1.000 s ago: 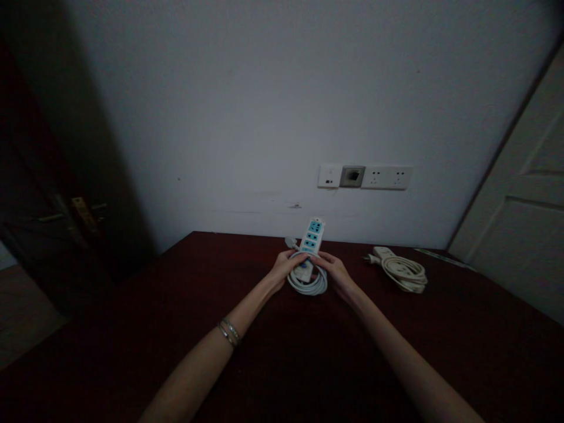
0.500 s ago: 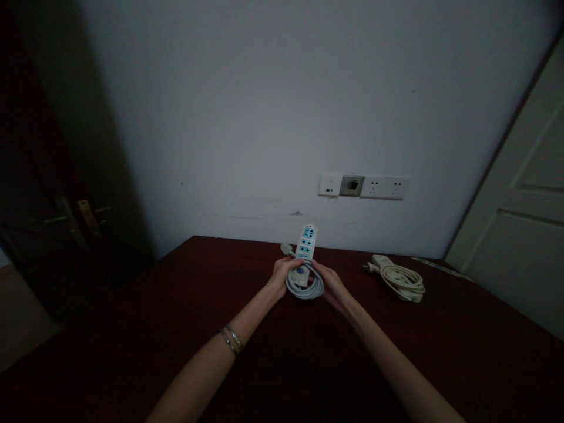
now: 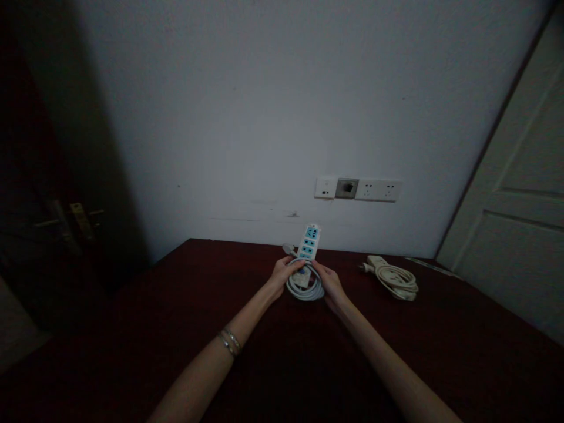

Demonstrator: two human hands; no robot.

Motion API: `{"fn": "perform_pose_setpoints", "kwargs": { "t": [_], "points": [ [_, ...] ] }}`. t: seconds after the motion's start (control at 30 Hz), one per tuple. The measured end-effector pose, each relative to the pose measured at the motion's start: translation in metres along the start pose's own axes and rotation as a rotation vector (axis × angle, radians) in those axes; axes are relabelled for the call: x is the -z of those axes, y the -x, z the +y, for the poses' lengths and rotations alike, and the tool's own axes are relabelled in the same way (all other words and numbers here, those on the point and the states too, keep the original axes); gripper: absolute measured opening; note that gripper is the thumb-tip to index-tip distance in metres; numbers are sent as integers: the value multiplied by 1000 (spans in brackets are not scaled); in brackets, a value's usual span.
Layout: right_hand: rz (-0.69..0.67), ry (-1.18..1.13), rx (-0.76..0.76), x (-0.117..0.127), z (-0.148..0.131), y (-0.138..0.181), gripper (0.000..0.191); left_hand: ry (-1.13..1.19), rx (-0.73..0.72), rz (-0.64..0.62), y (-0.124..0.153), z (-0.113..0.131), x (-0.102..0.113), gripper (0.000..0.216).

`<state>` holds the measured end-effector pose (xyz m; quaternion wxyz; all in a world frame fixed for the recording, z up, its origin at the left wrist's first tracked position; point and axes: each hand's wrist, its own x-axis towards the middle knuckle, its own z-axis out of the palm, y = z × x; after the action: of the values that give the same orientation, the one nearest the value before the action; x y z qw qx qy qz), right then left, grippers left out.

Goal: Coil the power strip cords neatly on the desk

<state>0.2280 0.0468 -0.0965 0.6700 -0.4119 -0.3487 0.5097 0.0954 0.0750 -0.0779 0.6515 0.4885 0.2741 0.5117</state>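
Observation:
Between my hands is a white power strip [image 3: 311, 239] with blue sockets, its far end tilted up toward the wall. A pale cord [image 3: 305, 295] is coiled in loops around and over its near end. My left hand [image 3: 282, 275] grips the coil and strip from the left, thumb lying on top. From the right, my right hand [image 3: 329, 281] holds the same bundle, fingers partly hidden behind the loops. The cord's plug [image 3: 288, 249] sticks out beyond my left fingers.
A second power strip [image 3: 378, 262] with its cream cord [image 3: 399, 279] coiled on it lies at the right on the dark red table [image 3: 229, 282]. Wall sockets [image 3: 378, 190] are on the wall behind. A white door [image 3: 520, 211] stands at the right, a dark door [image 3: 66, 217] at the left.
The view has shifted slightly, so the wall and second strip sit a little further left. The held strip leans slightly more to the right; both hands keep their hold.

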Motion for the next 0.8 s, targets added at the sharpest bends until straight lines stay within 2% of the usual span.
{"fn": "perform_pose_setpoints", "kwargs": {
  "t": [0.13, 0.27, 0.4, 0.57, 0.67, 0.8],
  "points": [
    [13, 21, -16, -1, -1, 0, 33, -38, 33, -37, -2, 1, 8, 44],
    [-41, 13, -54, -2, -4, 4, 37, -10, 47, -22, -2, 0, 10, 41],
    [-100, -15, -96, -3, -6, 9, 39, 22, 64, 75, -3, -3, 7, 35],
    [-109, -13, -170, -2, -5, 16, 37, 172, 146, 156, -7, -11, 6, 30],
    [-73, -20, -173, -1, -4, 22, 41, 234, 195, 171, -6, -15, 1, 30],
    [71, -35, -139, 2, -4, 32, 40, 203, 193, 144, 2, -14, -13, 30]
  ]
}}
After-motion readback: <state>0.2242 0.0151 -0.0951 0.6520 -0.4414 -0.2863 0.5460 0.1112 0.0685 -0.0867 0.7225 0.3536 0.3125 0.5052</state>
